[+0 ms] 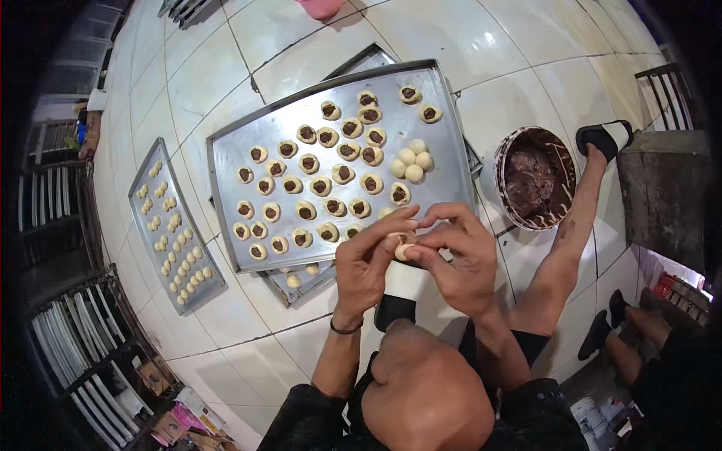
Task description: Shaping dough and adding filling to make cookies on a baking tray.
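Observation:
Between the fingertips of both my hands is a small piece of pale dough, with a bit of brown filling showing at its top. My left hand pinches it from one side and my right hand from the other, thumbs close together. They are over the near edge of a large metal tray. Across that tray lie many flattened dough rounds, each topped with a dark brown lump. Smooth plain dough balls sit clustered at its right side.
At the right stands a round basin of dark brown paste. To the left, a narrower tray holds rows of pale dough pieces. Tray racks line the left side. A pink container is at the far edge. Another person's feet show at right.

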Tool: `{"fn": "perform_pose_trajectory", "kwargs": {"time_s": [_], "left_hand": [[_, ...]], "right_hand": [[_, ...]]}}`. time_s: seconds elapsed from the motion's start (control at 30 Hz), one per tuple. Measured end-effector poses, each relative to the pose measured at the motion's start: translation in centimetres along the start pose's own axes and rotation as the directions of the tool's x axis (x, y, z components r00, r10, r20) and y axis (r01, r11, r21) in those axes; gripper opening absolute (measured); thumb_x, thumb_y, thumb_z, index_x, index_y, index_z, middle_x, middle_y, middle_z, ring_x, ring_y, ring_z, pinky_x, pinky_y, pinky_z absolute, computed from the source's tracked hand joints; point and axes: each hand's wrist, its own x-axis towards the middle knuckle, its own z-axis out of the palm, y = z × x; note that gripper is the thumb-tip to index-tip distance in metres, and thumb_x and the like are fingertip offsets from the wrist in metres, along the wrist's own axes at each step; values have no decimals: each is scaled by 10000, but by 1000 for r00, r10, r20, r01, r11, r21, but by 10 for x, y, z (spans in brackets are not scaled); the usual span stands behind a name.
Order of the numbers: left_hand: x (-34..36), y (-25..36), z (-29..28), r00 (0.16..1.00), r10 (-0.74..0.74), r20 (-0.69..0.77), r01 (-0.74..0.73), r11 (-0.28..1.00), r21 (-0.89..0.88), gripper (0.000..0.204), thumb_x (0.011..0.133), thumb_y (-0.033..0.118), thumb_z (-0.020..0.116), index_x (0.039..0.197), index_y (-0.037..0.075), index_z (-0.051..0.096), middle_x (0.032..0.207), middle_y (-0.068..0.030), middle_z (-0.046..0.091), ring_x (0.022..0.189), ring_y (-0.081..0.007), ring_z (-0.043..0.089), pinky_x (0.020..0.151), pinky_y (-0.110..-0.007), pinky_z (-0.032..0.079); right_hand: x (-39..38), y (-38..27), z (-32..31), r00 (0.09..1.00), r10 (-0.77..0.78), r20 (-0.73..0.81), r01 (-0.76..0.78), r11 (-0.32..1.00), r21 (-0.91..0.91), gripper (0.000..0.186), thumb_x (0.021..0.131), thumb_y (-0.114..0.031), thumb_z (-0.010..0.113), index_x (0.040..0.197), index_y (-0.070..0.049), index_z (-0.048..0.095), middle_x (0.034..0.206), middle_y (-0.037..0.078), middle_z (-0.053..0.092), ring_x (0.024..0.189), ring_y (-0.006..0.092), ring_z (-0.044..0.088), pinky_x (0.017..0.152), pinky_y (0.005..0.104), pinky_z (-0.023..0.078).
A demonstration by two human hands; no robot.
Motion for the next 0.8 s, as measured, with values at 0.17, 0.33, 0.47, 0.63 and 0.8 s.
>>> {"fn": "perform_pose_trajectory", "kwargs": {"time_s": [0.17,0.33,0.47,0.63,0.8], "left_hand": [[3,-1,18,971,222,90,-212,972,-103,325,984,58,602,1302,23,661,1471,-229,548,1300,-307,585,1066,-399,487],[-3,-18,8,986,150,76,-133,972,-195,460,981,57,593,1439,42,552,1449,-238,566,1347,-331,550,1097,-400,469],[-3,-8,15,995,-29,-95,-6,937,-348,589,983,63,595,1541,64,406,1472,-237,544,1370,-347,528,1122,-428,446],[-7,-2,8,990,140,18,-137,984,-117,705,1009,120,573,1620,93,224,1530,-234,480,1426,-366,457,1152,-459,408],[4,17,14,901,374,221,-413,895,168,710,1041,178,523,1643,116,154,1592,-227,391,1481,-378,371,1164,-456,391]], "right_hand": [[-2,11,-11,929,321,186,-371,785,496,176,801,18,802,958,17,723,1050,103,657,789,134,590,696,255,488],[-2,-1,2,871,472,136,-460,688,562,162,798,41,790,943,16,722,1052,78,660,726,127,583,651,235,475],[-7,-2,-1,956,276,98,-293,921,258,186,790,64,778,960,15,722,1010,61,674,692,126,577,629,238,468],[-5,-5,0,995,46,88,-45,999,-14,231,767,90,767,981,13,726,978,58,678,690,135,576,611,246,461],[6,-9,-3,986,-87,144,100,991,-91,237,743,98,769,960,8,738,977,64,672,700,146,578,602,255,457]]}}
